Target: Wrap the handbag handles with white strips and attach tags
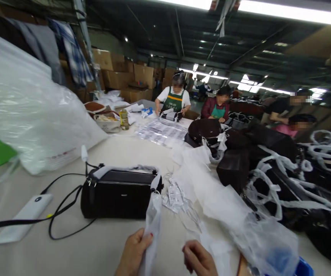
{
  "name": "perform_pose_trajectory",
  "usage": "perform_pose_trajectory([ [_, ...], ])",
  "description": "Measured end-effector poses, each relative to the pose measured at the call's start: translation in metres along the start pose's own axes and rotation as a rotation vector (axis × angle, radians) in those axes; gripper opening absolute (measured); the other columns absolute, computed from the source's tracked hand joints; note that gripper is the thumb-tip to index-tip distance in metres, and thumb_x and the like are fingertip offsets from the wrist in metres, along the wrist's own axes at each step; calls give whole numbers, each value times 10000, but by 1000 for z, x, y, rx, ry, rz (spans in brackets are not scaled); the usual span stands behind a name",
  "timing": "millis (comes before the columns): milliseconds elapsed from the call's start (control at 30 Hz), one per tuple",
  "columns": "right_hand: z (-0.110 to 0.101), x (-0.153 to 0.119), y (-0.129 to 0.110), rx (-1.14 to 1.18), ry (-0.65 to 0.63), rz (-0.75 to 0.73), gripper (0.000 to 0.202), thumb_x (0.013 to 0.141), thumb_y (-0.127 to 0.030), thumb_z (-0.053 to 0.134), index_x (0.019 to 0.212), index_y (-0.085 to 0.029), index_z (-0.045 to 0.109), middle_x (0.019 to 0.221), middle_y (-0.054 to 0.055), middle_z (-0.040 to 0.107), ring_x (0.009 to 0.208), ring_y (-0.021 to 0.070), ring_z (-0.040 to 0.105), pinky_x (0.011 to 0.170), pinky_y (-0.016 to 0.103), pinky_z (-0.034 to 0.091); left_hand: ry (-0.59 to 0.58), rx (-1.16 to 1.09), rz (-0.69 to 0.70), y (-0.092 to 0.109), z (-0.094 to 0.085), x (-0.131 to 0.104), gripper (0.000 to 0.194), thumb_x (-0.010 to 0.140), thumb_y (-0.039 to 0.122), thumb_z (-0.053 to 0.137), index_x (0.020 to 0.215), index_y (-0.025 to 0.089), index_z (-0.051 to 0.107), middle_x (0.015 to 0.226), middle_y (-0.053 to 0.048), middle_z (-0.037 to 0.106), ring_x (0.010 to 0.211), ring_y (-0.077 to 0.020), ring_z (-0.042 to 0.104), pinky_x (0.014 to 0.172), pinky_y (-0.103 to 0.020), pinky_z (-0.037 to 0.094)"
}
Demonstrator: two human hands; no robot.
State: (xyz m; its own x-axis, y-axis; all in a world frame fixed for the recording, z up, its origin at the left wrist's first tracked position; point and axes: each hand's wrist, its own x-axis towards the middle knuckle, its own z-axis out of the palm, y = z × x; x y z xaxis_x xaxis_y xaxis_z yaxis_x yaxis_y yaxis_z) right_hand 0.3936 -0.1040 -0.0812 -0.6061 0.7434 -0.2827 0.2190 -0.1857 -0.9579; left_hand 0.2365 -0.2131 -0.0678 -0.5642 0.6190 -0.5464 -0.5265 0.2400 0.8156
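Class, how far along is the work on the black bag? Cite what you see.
Looks done: the bag's handle wears white wrap. In hand: the left hand grips a white sleeve hanging off the bag; the right hand seems empty. Perhaps left: tags lying beside it, seemingly unattached.

The bare left hand [135, 251], red-nailed, pinches at lower centre; the bare right hand [198, 257], fingers curled inward, hovers apart, lower right of centre.

Black handbag [116, 195], upright on the table [105, 245]; handle and hanging strap [153, 218] wrapped white.
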Motion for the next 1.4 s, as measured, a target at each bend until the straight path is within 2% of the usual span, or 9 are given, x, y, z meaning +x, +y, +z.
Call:
perform_pose_trajectory([
  [100, 53, 18, -45, -106, -277, -114, 299, 736, -452, 501, 606, -183, 500, 503, -39, 438, 489, 100, 403, 484, 227, 311, -13, 61, 62, -2, -2, 1, 331, 609, 472, 590, 673, 149, 564, 560, 13, 537, 535, -132, 449, 499, -236, 354],
  [233, 86, 32, -59, -487, -234, -199, 224, 765, -301, 458, 581, -180, 502, 538, -28, 465, 528, 111, 430, 523, 236, 299, 11, 167, 169, -3, -5, 1, 345, 658, 499, 521, 630, 155, 536, 604, 12, 524, 616, -142, 438, 567, -240, 359],
  [500, 94, 43, -54, -597, -188, 41, 181, 716, -277, 526, 559, -187, 523, 508, 0, 553, 442, 125, 494, 469, 234, 338, 22, 269, 222, -6, -8, 2, 333, 714, 480, 431, 654, 169, 532, 612, 9, 541, 632, -153, 459, 601, -247, 357],
  [667, 88, 41, -55, -757, 98, 20, 282, 581, -381, 671, 674, -197, 478, 514, -14, 512, 532, 174, 492, 530, 272, 327, 64, 245, 172, -5, -9, 4, 311, 640, 479, 484, 561, 179, 474, 534, 33, 448, 568, -136, 403, 554, -246, 338],
  [833, 89, 39, -32, -112, -170, 108, 323, 635, -493, 581, 617, -181, 498, 481, -66, 387, 428, 89, 326, 433, 233, 252, -71, 93, 126, 1, -13, 1, 277, 662, 427, 534, 660, 150, 530, 586, 18, 504, 576, -131, 431, 549, -243, 354],
  [933, 95, 37, -22, 179, -121, 141, 352, 591, -480, 647, 659, -151, 543, 528, -53, 443, 480, 83, 349, 463, 222, 287, -137, 39, 118, 1, -14, -2, 250, 644, 387, 563, 712, 150, 522, 651, -9, 562, 633, -160, 503, 588, -259, 400],
  [1167, 105, 31, -18, 256, -54, 72, 329, 616, -442, 667, 663, -135, 560, 579, -23, 521, 555, 110, 423, 520, 230, 351, 243, 209, 325, -14, -11, -11, 407, 731, 408, 470, 1063, 181, 405, 977, -102, 620, 903, -235, 590, 816, -365, 451],
  [1267, 106, 30, -19, 239, -48, 61, 340, 623, -457, 661, 653, -135, 554, 574, -30, 501, 553, 103, 403, 512, 220, 343, 209, 412, 451, -19, -14, -11, 405, 767, 397, 415, 1086, 155, 472, 1151, -154, 561, 1079, -252, 519, 931, -387, 408],
  [1400, 105, 31, -18, 211, -52, 69, 357, 625, -481, 652, 650, -139, 555, 576, -30, 486, 557, 104, 392, 509, 218, 336, 190, 519, 408, -16, -18, -8, 474, 762, 386, 387, 1120, 97, 501, 1192, -176, 542, 1108, -261, 505, 961, -394, 400],
])
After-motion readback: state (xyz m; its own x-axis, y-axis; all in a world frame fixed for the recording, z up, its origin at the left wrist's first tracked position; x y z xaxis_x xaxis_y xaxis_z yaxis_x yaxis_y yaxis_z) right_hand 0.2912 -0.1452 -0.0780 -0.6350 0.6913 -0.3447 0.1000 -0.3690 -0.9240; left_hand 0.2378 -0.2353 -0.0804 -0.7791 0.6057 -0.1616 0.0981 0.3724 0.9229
